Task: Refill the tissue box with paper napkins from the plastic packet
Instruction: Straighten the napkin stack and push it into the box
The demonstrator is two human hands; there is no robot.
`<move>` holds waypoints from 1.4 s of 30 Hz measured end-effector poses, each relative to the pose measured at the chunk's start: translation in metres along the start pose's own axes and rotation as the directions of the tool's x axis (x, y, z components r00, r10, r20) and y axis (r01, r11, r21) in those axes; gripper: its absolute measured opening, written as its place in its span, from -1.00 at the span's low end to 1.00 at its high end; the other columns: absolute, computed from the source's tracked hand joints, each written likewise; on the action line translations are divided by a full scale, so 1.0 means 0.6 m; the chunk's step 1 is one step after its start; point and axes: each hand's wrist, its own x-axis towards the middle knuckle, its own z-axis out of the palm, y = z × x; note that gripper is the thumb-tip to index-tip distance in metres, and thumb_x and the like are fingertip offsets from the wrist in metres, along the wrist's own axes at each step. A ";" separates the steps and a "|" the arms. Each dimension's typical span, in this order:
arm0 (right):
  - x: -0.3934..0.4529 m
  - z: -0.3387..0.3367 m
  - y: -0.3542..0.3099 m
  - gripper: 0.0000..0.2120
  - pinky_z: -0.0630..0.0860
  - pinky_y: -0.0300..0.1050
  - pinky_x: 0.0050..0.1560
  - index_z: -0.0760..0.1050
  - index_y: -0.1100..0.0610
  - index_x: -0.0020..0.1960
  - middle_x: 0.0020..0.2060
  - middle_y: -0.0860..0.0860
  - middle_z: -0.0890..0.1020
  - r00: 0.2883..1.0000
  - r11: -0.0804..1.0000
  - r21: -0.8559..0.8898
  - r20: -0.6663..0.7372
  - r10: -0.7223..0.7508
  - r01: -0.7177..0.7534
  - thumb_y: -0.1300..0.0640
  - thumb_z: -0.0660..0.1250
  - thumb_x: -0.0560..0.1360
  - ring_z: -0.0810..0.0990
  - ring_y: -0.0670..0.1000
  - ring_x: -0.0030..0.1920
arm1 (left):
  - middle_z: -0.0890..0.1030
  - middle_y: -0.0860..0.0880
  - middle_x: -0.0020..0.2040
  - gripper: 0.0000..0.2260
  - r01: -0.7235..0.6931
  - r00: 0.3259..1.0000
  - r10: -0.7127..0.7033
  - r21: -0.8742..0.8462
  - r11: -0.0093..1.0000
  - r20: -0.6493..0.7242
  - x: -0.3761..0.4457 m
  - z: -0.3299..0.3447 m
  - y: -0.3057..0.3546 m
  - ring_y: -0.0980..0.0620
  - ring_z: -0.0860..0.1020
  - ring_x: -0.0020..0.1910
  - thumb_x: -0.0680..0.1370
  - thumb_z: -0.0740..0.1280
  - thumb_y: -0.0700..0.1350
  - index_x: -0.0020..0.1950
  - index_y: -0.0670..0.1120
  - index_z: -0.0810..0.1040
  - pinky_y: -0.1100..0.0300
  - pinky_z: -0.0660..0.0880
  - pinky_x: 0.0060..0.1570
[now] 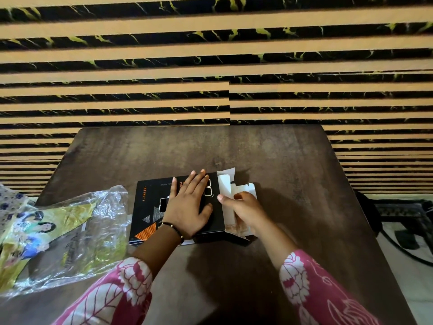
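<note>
A flat black tissue box (150, 207) with orange and grey triangle prints lies in the middle of the brown table (281, 160). My left hand (189, 205) presses flat on the box top, fingers spread. The box's right end is open, with white flaps (226, 181) sticking out. My right hand (243, 211) is at that open end, its fingers curled against white paper napkins (246, 190) that sit partly inside the box. The clear plastic packet (77, 233) with a yellow-green printed label lies crumpled at the table's left edge.
A black and tan striped wall stands behind the table. Dark cables (407, 242) and a dark object lie on a pale surface to the right of the table. A floral cloth (9, 198) shows at the far left.
</note>
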 end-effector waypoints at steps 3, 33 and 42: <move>0.010 -0.010 -0.003 -0.56 0.48 -0.05 0.02 0.57 0.10 -0.01 -0.08 0.03 0.66 0.982 0.960 0.238 0.153 0.110 -0.145 -0.23 0.41 0.32 0.60 0.05 -0.01 | 0.00 0.09 0.55 -0.26 0.003 1.000 -0.003 0.000 1.000 0.018 0.001 -0.001 0.000 0.08 -0.11 0.53 0.35 -0.09 0.22 0.52 0.02 0.03 -0.08 -0.30 0.44; -0.008 -0.012 0.004 -0.84 0.28 -0.18 -0.41 0.43 0.15 -0.37 -0.47 0.00 0.47 0.969 0.996 0.087 -0.247 -0.007 0.029 0.17 0.27 0.38 0.42 0.03 -0.44 | 0.03 0.10 0.55 -0.26 0.008 1.000 -0.008 0.006 1.000 0.002 0.002 0.001 -0.001 0.09 -0.08 0.53 0.34 -0.08 0.23 0.51 0.02 0.07 -0.09 -0.28 0.45; -0.001 -0.005 0.002 -0.64 0.54 -0.04 -0.01 0.48 0.14 0.11 0.01 0.04 0.63 0.997 0.996 0.085 -0.070 0.035 -0.029 -0.01 0.40 0.39 0.61 0.08 -0.01 | 0.02 0.10 0.55 -0.25 0.008 1.000 -0.008 0.010 1.000 0.003 0.002 0.001 -0.001 0.09 -0.09 0.53 0.34 -0.09 0.23 0.51 0.03 0.06 -0.08 -0.29 0.45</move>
